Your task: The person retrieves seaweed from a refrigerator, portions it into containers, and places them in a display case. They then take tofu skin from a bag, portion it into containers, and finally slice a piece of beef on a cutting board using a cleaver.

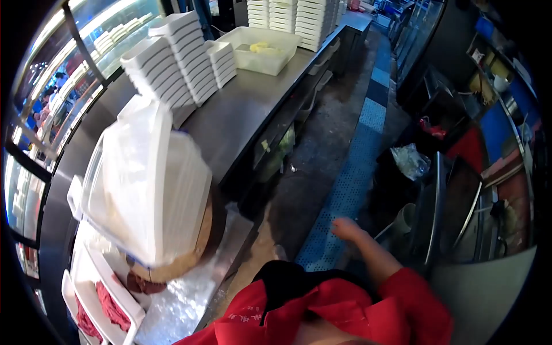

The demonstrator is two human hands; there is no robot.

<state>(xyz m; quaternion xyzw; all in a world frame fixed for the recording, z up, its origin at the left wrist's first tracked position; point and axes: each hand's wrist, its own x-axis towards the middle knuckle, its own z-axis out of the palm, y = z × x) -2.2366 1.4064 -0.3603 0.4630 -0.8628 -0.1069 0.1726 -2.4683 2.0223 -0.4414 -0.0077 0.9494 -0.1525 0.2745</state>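
My right hand (347, 229) hangs over the walkway at my side, fingers curled in and no object showing in it. My left hand is out of view; only red sleeve cloth shows at the lower edge. To my left, a stack of white plastic trays (187, 190) rests tilted on a round wooden chopping block (172, 269). Below it, long white trays (86, 270) hold red meat (112, 305). Clear plastic sheeting (190, 293) lies beside them on the counter.
Tall stacks of white dishes (192, 57) and a translucent tub (276, 60) with something yellow stand on the steel counter (241, 98). Blue perforated matting (339, 195) runs along the floor. A clear plastic bag (409, 161) and metal fixtures line the right side.
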